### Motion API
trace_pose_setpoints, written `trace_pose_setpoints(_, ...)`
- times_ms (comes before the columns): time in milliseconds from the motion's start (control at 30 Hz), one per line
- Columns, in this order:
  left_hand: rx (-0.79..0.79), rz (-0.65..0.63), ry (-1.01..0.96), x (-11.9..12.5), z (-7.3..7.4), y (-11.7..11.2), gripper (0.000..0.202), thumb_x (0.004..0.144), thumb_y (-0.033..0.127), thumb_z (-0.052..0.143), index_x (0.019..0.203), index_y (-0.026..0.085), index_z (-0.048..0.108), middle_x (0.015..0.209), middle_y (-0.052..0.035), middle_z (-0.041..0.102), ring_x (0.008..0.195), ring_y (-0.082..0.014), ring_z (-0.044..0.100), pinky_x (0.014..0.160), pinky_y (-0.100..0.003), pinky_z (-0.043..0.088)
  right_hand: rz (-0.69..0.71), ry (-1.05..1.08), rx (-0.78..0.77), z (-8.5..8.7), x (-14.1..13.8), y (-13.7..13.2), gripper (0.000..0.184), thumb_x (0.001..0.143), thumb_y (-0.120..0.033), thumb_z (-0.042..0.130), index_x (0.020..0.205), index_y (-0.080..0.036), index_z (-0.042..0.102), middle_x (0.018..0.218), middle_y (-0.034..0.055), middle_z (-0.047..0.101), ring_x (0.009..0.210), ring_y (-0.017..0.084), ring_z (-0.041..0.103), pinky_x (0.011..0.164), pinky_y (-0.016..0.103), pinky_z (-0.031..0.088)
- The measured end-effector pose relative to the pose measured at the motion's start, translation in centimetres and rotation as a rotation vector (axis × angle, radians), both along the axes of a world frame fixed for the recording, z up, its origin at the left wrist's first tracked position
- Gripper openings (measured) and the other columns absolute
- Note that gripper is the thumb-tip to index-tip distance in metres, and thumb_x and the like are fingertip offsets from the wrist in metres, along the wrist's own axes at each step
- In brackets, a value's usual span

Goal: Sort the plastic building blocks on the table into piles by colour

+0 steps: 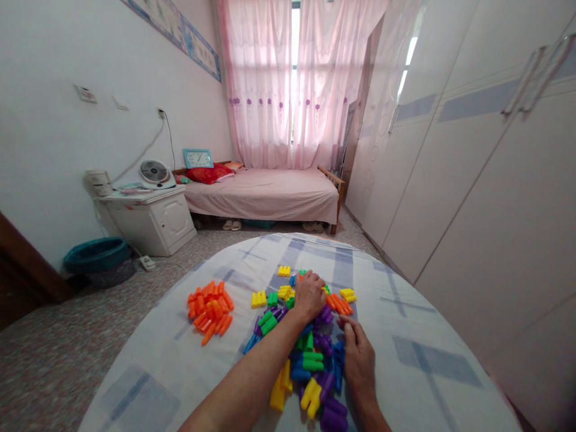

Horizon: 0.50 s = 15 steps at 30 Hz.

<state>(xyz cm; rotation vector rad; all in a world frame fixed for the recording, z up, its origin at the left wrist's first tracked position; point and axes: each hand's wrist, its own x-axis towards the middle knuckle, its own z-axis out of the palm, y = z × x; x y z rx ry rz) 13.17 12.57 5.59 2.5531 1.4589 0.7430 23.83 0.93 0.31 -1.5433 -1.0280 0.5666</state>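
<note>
Nearest the lens, two bare forearms reach over a round surface (418,366) draped in a pale checked cloth. At far left on the cloth lies a separate heap of orange blocks (210,310), well apart from both hands. Next comes the mixed pile of plastic blocks (310,360) in yellow, green, blue and purple, spread from the near edge toward the middle of the surface. The left hand (309,295) rests palm down on the far part of this pile, fingers curled over the pieces; whether it grips any single block cannot be told. Just beside it, a few orange pieces (339,303) lie within the pile. The right hand (359,354) lies flat and relaxed, grasping nothing, along the pile's right margin, touching purple and blue blocks. Beyond stand a white cabinet (153,219), a bed (265,195) and wardrobe doors (472,180).
</note>
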Motion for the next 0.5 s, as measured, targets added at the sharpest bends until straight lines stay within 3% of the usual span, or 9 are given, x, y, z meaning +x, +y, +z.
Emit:
trace_pose_setpoints(100, 0.038, -0.12, 0.056, 0.7, 0.0, -0.5, 0.021, 0.081, 0.032, 0.053, 0.096, 0.024, 0.067, 0.105, -0.0054, 0.065, 0.123, -0.027, 0.042, 0.109, -0.053, 0.016, -0.144, 0.084, 0.049, -0.6, 0.8, 0.3, 0.046, 0.085, -0.05, 0.037, 0.105, -0.017, 0.061, 0.109, 0.0101, 0.066, 0.102, 0.022, 0.059, 0.087, 0.033, 0.045)
trace_pose_setpoints(233, 0.041, -0.297, 0.186, 1.3, 0.0, -1.0, 0.027, 0.076, 0.035, 0.058, 0.101, 0.028, 0.066, 0.1, -0.0032, 0.068, 0.123, -0.0295, 0.043, 0.107, -0.054, 0.019, -0.251, 0.098, 0.076, -1.2, 2.0, 0.4, 0.049, 0.085, -0.049, 0.036, 0.111, -0.015, 0.059, 0.113, 0.011, 0.064, 0.104, 0.023, 0.058, 0.085, 0.033, 0.046)
trace_pose_setpoints(400, 0.049, -0.29, 0.223, 1.9, -0.1, -1.3, 0.026, 0.074, 0.035, 0.059, 0.096, 0.025, 0.068, 0.093, -0.0068, 0.068, 0.113, -0.0305, 0.048, 0.102, -0.054, 0.027, -0.39, 0.018, 0.13, -1.5, 4.5, 0.3, 0.052, 0.083, -0.048, 0.036, 0.118, -0.015, 0.056, 0.12, 0.0114, 0.061, 0.107, 0.023, 0.056, 0.088, 0.034, 0.044)
trace_pose_setpoints(500, 0.062, -0.246, 0.214, 2.0, -0.3, -1.3, 0.024, 0.076, 0.035, 0.057, 0.094, 0.022, 0.068, 0.09, -0.0081, 0.067, 0.106, -0.0283, 0.051, 0.102, -0.052, 0.028, -0.518, 0.023, 0.088, -1.4, 6.4, 0.2, 0.053, 0.08, -0.047, 0.04, 0.12, -0.015, 0.055, 0.118, 0.0111, 0.061, 0.106, 0.024, 0.057, 0.091, 0.036, 0.043)
